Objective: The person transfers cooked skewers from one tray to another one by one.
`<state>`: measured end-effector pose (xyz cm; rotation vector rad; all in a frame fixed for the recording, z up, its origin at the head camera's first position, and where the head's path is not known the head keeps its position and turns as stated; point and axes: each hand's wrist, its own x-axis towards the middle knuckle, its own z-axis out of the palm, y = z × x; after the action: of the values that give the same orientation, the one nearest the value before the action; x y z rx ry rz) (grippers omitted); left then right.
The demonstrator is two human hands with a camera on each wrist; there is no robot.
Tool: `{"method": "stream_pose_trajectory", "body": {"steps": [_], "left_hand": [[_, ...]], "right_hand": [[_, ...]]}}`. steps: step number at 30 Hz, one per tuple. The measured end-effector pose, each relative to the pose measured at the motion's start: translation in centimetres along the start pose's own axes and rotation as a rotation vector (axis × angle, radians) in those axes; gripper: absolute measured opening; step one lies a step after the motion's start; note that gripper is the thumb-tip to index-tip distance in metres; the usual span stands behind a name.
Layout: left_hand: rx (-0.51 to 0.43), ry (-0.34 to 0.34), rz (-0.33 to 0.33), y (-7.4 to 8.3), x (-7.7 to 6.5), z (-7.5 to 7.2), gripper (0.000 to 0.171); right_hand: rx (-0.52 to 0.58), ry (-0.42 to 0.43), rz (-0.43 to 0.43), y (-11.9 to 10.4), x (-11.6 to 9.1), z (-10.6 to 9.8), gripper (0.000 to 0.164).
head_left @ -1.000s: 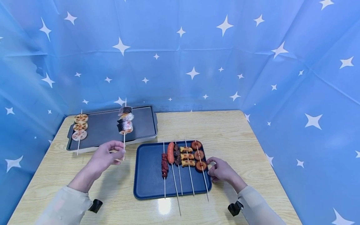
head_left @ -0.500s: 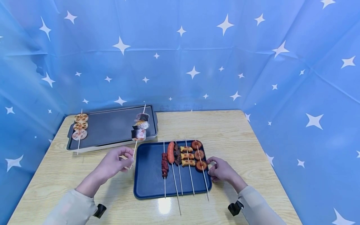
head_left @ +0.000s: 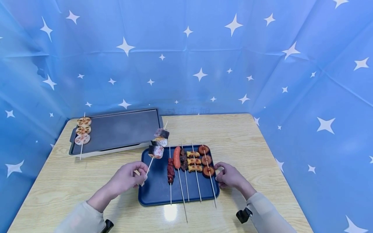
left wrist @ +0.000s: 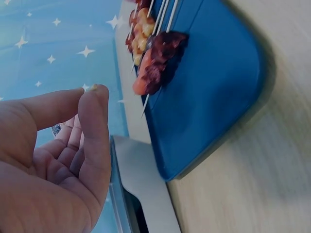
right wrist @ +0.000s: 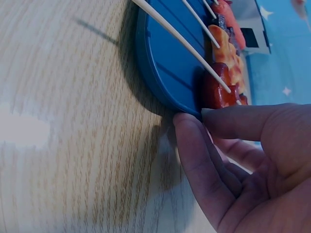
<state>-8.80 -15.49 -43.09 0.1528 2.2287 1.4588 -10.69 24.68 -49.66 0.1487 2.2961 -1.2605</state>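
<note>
My left hand [head_left: 128, 178] pinches the stick of a skewer [head_left: 157, 147] with dark-skinned, pale chunky pieces, tilted up to the right over the left part of the blue tray [head_left: 154, 194]. In the left wrist view, thumb and forefinger meet at the stick's end, and the food is mostly hidden behind the hand. At the tray's right edge, my right hand [head_left: 230, 176] grips the rim between thumb and fingers. Lying side by side on the tray are a red meat skewer [head_left: 170, 171], a sausage skewer [head_left: 176, 158], a dark meat skewer [head_left: 184, 160], a yellow-piece skewer [head_left: 194, 161] and a mushroom skewer [head_left: 206, 160].
Behind on the left stands a dark griddle [head_left: 122, 129] with a pale base. A lotus root skewer [head_left: 83, 131] lies at its left end, stick over the front edge. The wooden table [head_left: 239, 136] meets a blue star-patterned curtain [head_left: 186, 64] at the back.
My left hand has carried the skewer from over the griddle rightward and toward me, over the tray's left part, tilting it further right. The right hand has stayed at the tray's edge.
</note>
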Motion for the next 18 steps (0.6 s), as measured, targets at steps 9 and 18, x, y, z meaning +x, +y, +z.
{"method": "stream_pose_trajectory", "body": {"steps": [9, 18], "left_hand": [[0.029, -0.069, -0.001, -1.1, -0.6, 1.5, 0.014], [0.094, -0.075, 0.028, -2.3, -1.0, 2.4, 0.012]], "right_hand": [[0.011, -0.003, -0.007, 0.0, 0.0, 0.0, 0.035], [0.011, -0.004, -0.011, 0.1, 0.0, 0.0, 0.034]]}}
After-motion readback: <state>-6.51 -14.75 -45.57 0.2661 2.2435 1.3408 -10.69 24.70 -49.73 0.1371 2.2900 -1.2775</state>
